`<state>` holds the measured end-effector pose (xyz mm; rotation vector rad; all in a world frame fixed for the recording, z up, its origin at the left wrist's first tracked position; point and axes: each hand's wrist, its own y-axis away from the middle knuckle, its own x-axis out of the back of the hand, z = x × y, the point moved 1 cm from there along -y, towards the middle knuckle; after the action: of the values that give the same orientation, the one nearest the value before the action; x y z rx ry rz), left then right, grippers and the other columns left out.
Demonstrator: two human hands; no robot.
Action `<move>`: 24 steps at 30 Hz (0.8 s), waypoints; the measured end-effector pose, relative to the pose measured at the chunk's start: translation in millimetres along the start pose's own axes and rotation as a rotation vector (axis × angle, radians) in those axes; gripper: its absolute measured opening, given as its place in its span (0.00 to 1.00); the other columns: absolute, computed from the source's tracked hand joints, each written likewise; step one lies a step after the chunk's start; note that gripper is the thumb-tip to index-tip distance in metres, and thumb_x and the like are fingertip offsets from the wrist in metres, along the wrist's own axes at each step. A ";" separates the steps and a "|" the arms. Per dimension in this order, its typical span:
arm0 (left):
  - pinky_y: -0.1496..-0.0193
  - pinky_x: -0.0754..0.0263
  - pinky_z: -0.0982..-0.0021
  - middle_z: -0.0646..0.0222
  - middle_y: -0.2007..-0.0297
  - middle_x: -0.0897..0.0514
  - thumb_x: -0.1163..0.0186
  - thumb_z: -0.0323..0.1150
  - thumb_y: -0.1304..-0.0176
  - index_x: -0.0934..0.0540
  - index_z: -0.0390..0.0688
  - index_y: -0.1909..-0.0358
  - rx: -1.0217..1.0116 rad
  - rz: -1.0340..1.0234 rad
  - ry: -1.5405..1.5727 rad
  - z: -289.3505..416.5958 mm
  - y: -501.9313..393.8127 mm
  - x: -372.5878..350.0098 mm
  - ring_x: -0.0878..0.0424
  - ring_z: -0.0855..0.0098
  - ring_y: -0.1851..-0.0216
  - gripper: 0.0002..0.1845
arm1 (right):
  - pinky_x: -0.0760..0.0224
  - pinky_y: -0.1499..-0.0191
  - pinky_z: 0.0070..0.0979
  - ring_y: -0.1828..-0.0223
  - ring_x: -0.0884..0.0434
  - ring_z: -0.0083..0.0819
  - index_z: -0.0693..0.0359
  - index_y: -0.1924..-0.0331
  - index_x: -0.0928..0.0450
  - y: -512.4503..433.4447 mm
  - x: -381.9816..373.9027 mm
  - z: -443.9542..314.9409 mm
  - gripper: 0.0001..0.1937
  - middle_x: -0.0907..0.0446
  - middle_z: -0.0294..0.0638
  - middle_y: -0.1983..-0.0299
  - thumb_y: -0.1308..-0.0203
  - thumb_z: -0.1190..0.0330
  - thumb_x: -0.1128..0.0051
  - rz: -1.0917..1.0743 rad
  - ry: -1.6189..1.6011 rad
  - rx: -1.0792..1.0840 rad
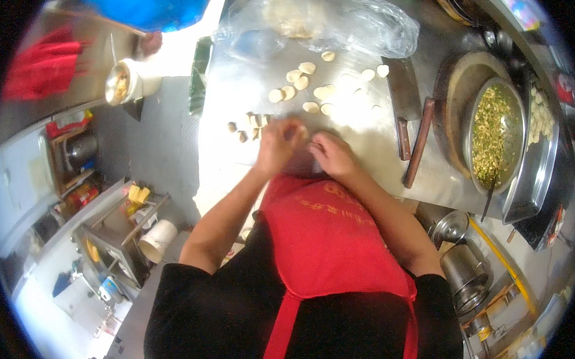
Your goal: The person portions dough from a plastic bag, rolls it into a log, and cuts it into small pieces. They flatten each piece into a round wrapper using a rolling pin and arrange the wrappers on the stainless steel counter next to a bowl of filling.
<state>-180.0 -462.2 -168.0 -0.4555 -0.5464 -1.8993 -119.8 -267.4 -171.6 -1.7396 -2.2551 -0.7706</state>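
Note:
My left hand (278,143) is at the near edge of a steel worktop (370,168), fingers curled around something small and pale, likely a dough piece, blurred. Close to its right, my right hand (332,153) has curled fingers; whether they hold anything is hidden. Several flattened dough rounds (302,83) lie beyond the hands, some washed out by glare. Small cut dough pieces (254,120) sit just left of my left hand. Farther back, a large dough mass (296,13) lies under clear plastic sheeting (377,23).
On the right are a cleaver (403,83), a wooden stick (419,143), a round wooden board (443,117), a steel bowl of chopped green filling (492,139) and a steel tray (536,176). A white bucket (138,80) stands at the upper left.

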 end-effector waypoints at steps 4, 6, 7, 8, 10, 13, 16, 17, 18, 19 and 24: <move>0.41 0.22 0.56 0.58 0.52 0.12 0.30 0.29 0.31 0.13 0.40 0.51 -0.165 -0.123 -0.085 10.9 27.1 -33.9 0.17 0.56 0.48 0.10 | 0.22 0.48 0.47 0.53 0.16 0.55 0.62 0.52 0.20 77.4 43.0 37.7 0.10 0.16 0.53 0.56 0.27 0.65 0.39 0.202 0.060 -0.303; 0.35 0.26 0.53 0.57 0.47 0.14 0.30 0.30 0.32 0.14 0.40 0.48 -0.224 -0.131 -0.256 10.6 30.8 -37.7 0.20 0.53 0.41 0.12 | 0.22 0.44 0.46 0.47 0.16 0.54 0.61 0.50 0.19 97.0 48.4 52.4 0.11 0.16 0.53 0.50 0.28 0.65 0.37 0.262 0.227 -0.253; 0.35 0.27 0.53 0.57 0.45 0.15 0.31 0.29 0.34 0.15 0.40 0.47 -0.269 -0.117 -0.277 9.9 29.4 -37.8 0.21 0.53 0.41 0.14 | 0.22 0.42 0.44 0.44 0.17 0.51 0.63 0.48 0.18 100.2 47.8 58.3 0.12 0.16 0.53 0.46 0.30 0.66 0.35 0.282 0.339 -0.187; 0.34 0.28 0.52 0.58 0.43 0.17 0.31 0.28 0.36 0.15 0.40 0.46 -0.300 -0.079 -0.299 9.5 28.7 -37.3 0.22 0.53 0.40 0.16 | 0.22 0.40 0.41 0.41 0.17 0.48 0.64 0.47 0.18 102.1 44.7 62.6 0.14 0.16 0.52 0.43 0.32 0.68 0.32 0.252 0.447 -0.195; 0.30 0.33 0.50 0.57 0.38 0.20 0.32 0.28 0.37 0.18 0.39 0.42 -0.404 -0.080 -0.353 10.0 24.3 -40.0 0.25 0.52 0.35 0.21 | 0.25 0.34 0.43 0.35 0.21 0.51 0.66 0.42 0.19 94.0 35.0 66.5 0.19 0.20 0.53 0.38 0.34 0.69 0.32 0.298 0.475 -0.038; 0.18 0.43 0.44 0.52 0.27 0.27 0.33 0.31 0.35 0.24 0.35 0.31 -0.594 -0.222 -0.437 13.0 19.8 -58.4 0.33 0.49 0.22 0.29 | 0.39 0.19 0.49 0.21 0.33 0.53 0.73 0.30 0.27 75.7 20.9 66.4 0.32 0.29 0.56 0.26 0.35 0.63 0.32 0.217 0.561 0.134; 0.14 0.54 0.41 0.54 0.18 0.36 0.37 0.43 0.28 0.33 0.35 0.21 -0.558 -0.377 -0.661 13.7 17.1 -82.0 0.46 0.51 0.15 0.39 | 0.53 0.14 0.53 0.15 0.43 0.50 0.76 0.25 0.33 64.6 12.9 61.7 0.41 0.37 0.56 0.18 0.32 0.52 0.35 0.096 0.780 0.204; 0.14 0.55 0.41 0.54 0.17 0.37 0.38 0.46 0.27 0.35 0.35 0.19 -0.523 -0.457 -0.712 13.0 16.4 -87.5 0.47 0.52 0.14 0.41 | 0.54 0.14 0.53 0.15 0.42 0.50 0.76 0.25 0.33 62.6 13.1 60.5 0.41 0.37 0.56 0.19 0.32 0.52 0.36 0.058 0.764 0.192; 0.13 0.56 0.41 0.55 0.17 0.39 0.39 0.48 0.26 0.36 0.35 0.18 -0.542 -0.411 -0.753 13.9 15.2 -91.5 0.48 0.52 0.14 0.42 | 0.56 0.14 0.53 0.15 0.42 0.50 0.76 0.25 0.33 61.5 13.4 58.5 0.41 0.37 0.56 0.19 0.31 0.52 0.36 0.047 0.760 0.190; 0.13 0.57 0.40 0.55 0.16 0.40 0.39 0.49 0.26 0.37 0.36 0.17 -0.529 -0.422 -0.790 14.4 14.3 -94.0 0.50 0.53 0.13 0.43 | 0.57 0.13 0.54 0.15 0.42 0.49 0.76 0.25 0.34 59.9 14.8 57.9 0.41 0.37 0.56 0.19 0.31 0.51 0.37 -0.029 0.752 0.130; 0.14 0.51 0.46 0.55 0.17 0.38 0.40 0.45 0.25 0.34 0.38 0.19 -0.547 -0.332 -0.624 17.7 12.0 -84.2 0.45 0.53 0.15 0.38 | 0.54 0.14 0.51 0.15 0.41 0.50 0.71 0.26 0.30 58.3 31.5 54.4 0.33 0.35 0.57 0.20 0.28 0.57 0.41 0.069 0.564 0.187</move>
<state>-136.7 -392.9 -197.4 -1.4165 -0.5118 -2.2150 -65.4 -203.0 -186.9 -1.3003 -1.8117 -0.8690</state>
